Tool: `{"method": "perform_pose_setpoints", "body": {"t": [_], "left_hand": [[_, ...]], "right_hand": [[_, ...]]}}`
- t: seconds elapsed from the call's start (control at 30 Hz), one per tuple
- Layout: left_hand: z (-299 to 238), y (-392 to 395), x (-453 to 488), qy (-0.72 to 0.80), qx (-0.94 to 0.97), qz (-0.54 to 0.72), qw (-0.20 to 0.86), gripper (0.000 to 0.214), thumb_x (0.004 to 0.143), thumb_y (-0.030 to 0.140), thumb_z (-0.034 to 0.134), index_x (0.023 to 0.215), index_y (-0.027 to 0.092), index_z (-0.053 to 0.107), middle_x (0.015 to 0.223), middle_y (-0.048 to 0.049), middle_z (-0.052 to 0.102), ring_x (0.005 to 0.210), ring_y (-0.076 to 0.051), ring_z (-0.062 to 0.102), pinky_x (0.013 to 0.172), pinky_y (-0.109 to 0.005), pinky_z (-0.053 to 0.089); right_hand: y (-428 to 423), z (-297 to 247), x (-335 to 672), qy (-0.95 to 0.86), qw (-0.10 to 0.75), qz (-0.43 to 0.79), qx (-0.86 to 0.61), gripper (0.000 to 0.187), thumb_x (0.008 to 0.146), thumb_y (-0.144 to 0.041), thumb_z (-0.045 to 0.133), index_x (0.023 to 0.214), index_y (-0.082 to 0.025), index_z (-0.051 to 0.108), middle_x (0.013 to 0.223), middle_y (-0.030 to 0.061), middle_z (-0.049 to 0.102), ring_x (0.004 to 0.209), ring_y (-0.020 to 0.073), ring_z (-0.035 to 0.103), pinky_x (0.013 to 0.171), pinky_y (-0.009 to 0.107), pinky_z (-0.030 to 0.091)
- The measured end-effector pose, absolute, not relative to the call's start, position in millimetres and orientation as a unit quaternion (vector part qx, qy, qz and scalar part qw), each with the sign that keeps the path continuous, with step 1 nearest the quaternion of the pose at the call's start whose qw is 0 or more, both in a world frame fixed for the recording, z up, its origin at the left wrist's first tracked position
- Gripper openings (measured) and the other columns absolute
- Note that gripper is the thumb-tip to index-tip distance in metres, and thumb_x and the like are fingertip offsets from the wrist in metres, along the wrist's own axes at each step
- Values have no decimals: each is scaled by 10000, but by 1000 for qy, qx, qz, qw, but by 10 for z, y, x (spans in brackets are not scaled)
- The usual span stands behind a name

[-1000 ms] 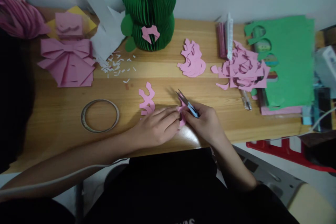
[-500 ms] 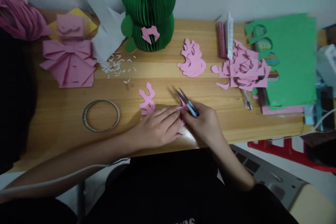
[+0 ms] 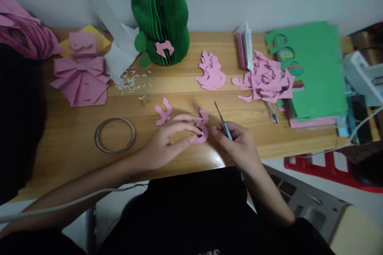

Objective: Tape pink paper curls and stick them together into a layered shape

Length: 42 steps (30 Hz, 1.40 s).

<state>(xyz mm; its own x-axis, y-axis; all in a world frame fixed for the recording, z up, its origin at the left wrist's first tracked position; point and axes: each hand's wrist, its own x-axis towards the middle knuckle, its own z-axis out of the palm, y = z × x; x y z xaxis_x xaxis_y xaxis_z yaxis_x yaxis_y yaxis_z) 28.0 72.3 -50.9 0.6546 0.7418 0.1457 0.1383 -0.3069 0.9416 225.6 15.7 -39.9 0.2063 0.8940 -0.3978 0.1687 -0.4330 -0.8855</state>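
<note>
The left hand (image 3: 163,143) has its fingers spread and arched now, where half a second ago it lay flatter and covered most of the curved pink paper piece (image 3: 205,134). Its fingertips touch the near and left edges of that piece, which lies between the hands and shows more fully than before; whether the tips pinch it or merely rest on it I cannot tell. The right hand (image 3: 239,143) is closed around the scissors (image 3: 225,126). Their blades stood apart over the paper earlier; now they look together and point away from the person, to the right of the piece and clear of it.

On the bench (image 3: 179,91), small pink cutouts (image 3: 163,111) lie just beyond the left hand, partly hidden by it. The ring (image 3: 96,137) sits to the left of that hand, with white scraps (image 3: 128,83) farther out. Well beyond both hands stands the green pleated paper shape (image 3: 172,12), more of its top now showing as the whole view has shifted. A pink stack (image 3: 211,73) lies beyond the gap between the hands, while pink offcuts (image 3: 269,81) and green sheets (image 3: 320,75) lie beyond the right hand, farther right.
</note>
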Motion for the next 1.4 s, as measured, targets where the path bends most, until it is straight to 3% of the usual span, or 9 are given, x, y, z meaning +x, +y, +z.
{"method": "perform_pose_setpoints", "body": {"t": [0.2,0.37,0.53,0.8,0.97,1.4], "left_hand": [[-443,733,296,303,701,279,583,147,925,172,578,983,179,713,1179,-101,681,1182,-200,613,1055,-402,488],[-399,697,294,291,725,296,549,144,920,150,589,995,190,705,1179,-82,680,1162,-182,626,1041,-392,501],[-373,654,283,283,767,304,489,160,927,138,574,1020,183,696,1161,-81,674,1134,-171,631,1020,-369,512],[-585,489,138,300,882,289,219,157,880,61,555,983,114,662,1121,-156,650,1108,-273,611,942,-458,530],[-648,420,95,316,875,282,235,197,877,57,542,1010,143,659,1129,-126,647,1105,-251,601,945,-452,527],[-709,383,144,271,919,259,121,210,927,130,484,989,140,684,1027,-96,706,1006,-239,627,876,-415,552]], "right_hand": [[107,-256,2103,-359,391,564,-633,159,712,-351,719,718,-193,700,653,8,678,588,128,566,554,255,447],[100,-267,2092,-319,414,590,-615,203,704,-383,762,699,-194,687,479,-80,430,437,71,354,427,212,312],[89,-282,2109,-335,407,583,-619,242,713,-404,755,669,-188,656,498,-83,394,434,56,257,409,211,234],[92,-353,2089,-425,313,549,-648,229,774,-389,677,702,-173,652,627,-17,549,575,115,449,566,264,366],[98,-386,2082,-459,285,531,-652,206,810,-372,657,809,-167,678,703,-2,595,641,133,496,623,276,405],[117,-442,2072,-542,193,471,-668,195,852,-351,584,792,-171,632,657,-8,572,605,141,517,602,280,385]]}}
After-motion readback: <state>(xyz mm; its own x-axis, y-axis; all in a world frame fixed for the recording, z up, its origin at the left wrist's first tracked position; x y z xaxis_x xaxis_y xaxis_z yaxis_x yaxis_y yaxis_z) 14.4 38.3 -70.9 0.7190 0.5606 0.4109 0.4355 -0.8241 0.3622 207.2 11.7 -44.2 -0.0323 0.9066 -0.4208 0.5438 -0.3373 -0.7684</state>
